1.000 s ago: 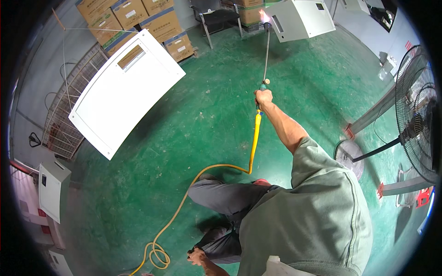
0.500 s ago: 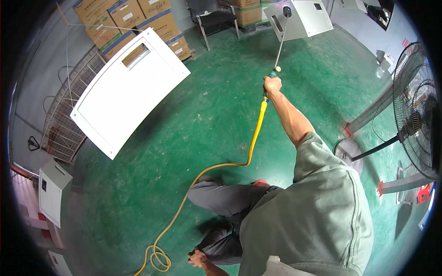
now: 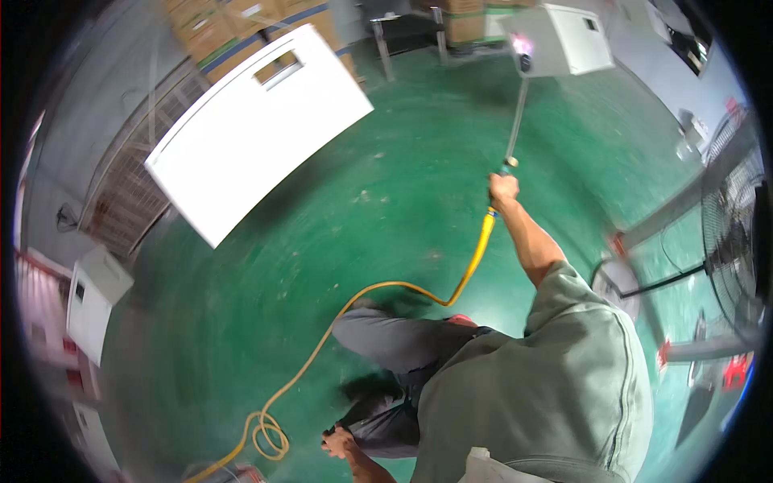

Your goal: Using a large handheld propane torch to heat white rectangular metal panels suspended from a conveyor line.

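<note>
- Gripping the torch [image 3: 517,121] by its green handle, the right hand [image 3: 504,189] is wrapped firmly around it.
- The torch's long axis runs away from the person, far and slightly right, ending in a dark nozzle [image 3: 525,63] with a pinkish flame [image 3: 522,43].
- A pale box [image 3: 560,56] lies beyond that hand, far right; the nozzle overlaps its left part in view, but whether they touch cannot be told.
- The right hand is much the nearer; the left hand [image 3: 339,443] rests near, against the trouser leg [image 3: 386,435], its hold unclear.
- A yellow hose [image 3: 483,245] trails near and left across the green floor [image 3: 282,314].
- A white panel [image 3: 258,145] hangs left; cartons [image 3: 241,24] stand far left, a fan [image 3: 729,225] right.
</note>
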`<state>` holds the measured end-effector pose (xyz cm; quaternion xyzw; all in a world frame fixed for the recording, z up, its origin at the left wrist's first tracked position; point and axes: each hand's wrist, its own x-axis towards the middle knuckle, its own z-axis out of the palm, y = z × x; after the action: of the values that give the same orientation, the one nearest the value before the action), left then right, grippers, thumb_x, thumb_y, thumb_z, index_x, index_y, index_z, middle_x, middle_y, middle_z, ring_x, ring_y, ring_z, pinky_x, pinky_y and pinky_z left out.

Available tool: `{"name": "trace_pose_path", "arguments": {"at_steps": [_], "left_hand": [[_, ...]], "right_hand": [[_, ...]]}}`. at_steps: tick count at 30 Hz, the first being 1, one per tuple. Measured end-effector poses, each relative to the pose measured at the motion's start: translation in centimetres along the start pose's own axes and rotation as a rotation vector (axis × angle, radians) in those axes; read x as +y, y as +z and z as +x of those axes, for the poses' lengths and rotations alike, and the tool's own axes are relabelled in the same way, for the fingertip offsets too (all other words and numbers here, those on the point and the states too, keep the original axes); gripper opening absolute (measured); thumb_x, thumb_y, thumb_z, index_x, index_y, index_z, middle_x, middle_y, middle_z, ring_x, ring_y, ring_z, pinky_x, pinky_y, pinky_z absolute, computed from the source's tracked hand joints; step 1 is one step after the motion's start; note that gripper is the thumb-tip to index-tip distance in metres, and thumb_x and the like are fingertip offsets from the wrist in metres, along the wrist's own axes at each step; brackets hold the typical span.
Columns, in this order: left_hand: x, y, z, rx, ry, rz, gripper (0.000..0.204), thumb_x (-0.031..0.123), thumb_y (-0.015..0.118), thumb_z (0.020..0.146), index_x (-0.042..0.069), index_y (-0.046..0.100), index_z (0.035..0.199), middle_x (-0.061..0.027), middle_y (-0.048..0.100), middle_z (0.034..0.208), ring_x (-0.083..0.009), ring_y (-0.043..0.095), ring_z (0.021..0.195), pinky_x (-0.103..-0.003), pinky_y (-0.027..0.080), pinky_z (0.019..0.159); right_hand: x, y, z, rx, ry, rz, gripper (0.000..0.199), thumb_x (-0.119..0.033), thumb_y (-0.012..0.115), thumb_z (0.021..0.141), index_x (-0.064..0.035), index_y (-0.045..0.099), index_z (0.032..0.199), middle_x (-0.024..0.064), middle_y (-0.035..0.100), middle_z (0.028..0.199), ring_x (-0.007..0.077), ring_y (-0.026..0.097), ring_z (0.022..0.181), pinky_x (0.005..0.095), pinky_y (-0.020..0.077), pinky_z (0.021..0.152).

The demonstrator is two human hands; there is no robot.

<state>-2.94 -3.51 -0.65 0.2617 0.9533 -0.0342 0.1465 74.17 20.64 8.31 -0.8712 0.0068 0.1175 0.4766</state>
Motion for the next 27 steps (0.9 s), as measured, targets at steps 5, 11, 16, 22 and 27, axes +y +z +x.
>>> {"name": "trace_pose_path", "arguments": {"at_steps": [5,11,16,22,27], "left_hand": [[1.7,-1.5,-2.6,0.020,-0.042,-0.012,0.061,0.045,0.075,0.084,0.022,0.056,0.137,-0.0120,0.043,0.139,-0.0402,0.048,0.125,-0.055,0.053,0.093],[1.3,-1.5,-0.2,-0.017,-0.047,-0.058,0.057,0.044,0.074,0.083,0.020,0.058,0.131,-0.0124,0.044,0.138,-0.0392,0.048,0.124,-0.058,0.051,0.094],[1.1,-1.7,-0.7,0.023,-0.078,-0.063,0.055,0.044,0.075,0.082,0.021,0.059,0.130,-0.0122,0.043,0.137,-0.0387,0.047,0.125,-0.058,0.050,0.095],[1.2,-2.1,-0.6,0.031,-0.086,-0.078,0.056,0.043,0.076,0.081,0.020,0.060,0.129,-0.0124,0.043,0.137,-0.0392,0.048,0.124,-0.058,0.050,0.096],[1.7,-2.2,-0.8,0.019,-0.083,-0.093,0.056,0.044,0.076,0.080,0.020,0.060,0.128,-0.0124,0.044,0.137,-0.0394,0.047,0.124,-0.058,0.049,0.095]], "right_hand": [[4.0,-3.4,-2.7,-0.224,-0.146,0.229,0.031,-0.022,0.068,0.081,-0.0072,0.052,0.059,0.0067,0.057,0.055,0.0194,0.056,0.044,0.0388,0.0448,0.044],[7.9,-7.9,-14.0,-0.530,-0.298,0.273,0.013,-0.011,0.063,0.085,-0.0061,0.051,0.083,0.0011,0.051,0.057,0.0144,0.049,0.040,0.0316,0.0394,0.038],[6.1,-10.8,-20.0,-0.858,-0.319,0.177,0.012,-0.007,0.064,0.085,-0.0073,0.052,0.082,-0.0005,0.051,0.057,0.0117,0.048,0.041,0.0288,0.0374,0.039],[1.8,-12.1,-23.2,-1.079,-0.428,-0.076,0.017,-0.007,0.066,0.083,-0.0078,0.052,0.074,-0.0007,0.053,0.057,0.0101,0.049,0.044,0.0286,0.0379,0.042],[1.2,-12.7,-24.1,-1.108,-0.560,-0.202,0.017,-0.010,0.068,0.080,-0.0047,0.055,0.071,0.0012,0.054,0.056,0.0121,0.051,0.048,0.0312,0.0397,0.046]]}}
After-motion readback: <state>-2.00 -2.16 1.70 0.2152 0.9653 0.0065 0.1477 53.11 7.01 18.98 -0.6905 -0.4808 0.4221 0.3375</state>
